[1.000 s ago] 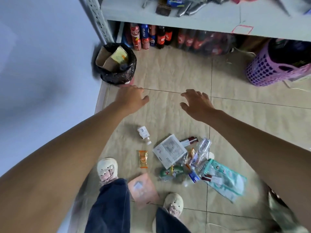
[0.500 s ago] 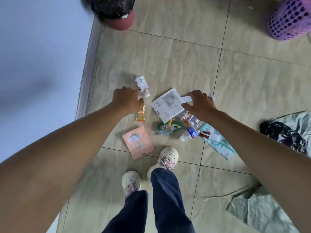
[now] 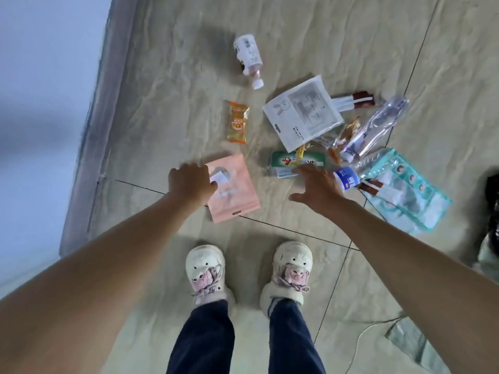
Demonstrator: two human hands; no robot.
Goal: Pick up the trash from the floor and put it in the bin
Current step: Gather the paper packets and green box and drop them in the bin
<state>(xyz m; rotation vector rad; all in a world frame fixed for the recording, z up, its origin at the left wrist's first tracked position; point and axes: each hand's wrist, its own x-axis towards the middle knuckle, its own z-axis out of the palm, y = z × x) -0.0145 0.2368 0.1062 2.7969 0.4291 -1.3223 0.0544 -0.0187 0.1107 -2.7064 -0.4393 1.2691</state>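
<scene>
Trash lies scattered on the tiled floor ahead of my feet. My left hand (image 3: 191, 184) reaches down onto the left edge of a pink pouch (image 3: 234, 190), fingers curled; whether it grips the pouch I cannot tell. My right hand (image 3: 317, 188) hovers with fingers spread over a green wrapper (image 3: 290, 160) and a small blue-labelled bottle (image 3: 347, 179), holding nothing. Farther off lie an orange snack packet (image 3: 238, 122), a white pouch (image 3: 303, 112), a small white bottle (image 3: 249, 58), a clear plastic bottle (image 3: 378, 125) and a teal bag (image 3: 405, 197). The bin is out of view.
A grey wall skirting (image 3: 89, 147) runs along the left. My two white shoes (image 3: 205, 273) stand just behind the trash. A dark bag (image 3: 492, 201) sits at the right edge, and a greenish sheet (image 3: 410, 344) with a thin cord lies at lower right.
The view has tilted down and closer to the floor, so the bin has left the frame. Both hands dropped toward me, from the white bottle and white pouch to the pink pouch and green wrapper.
</scene>
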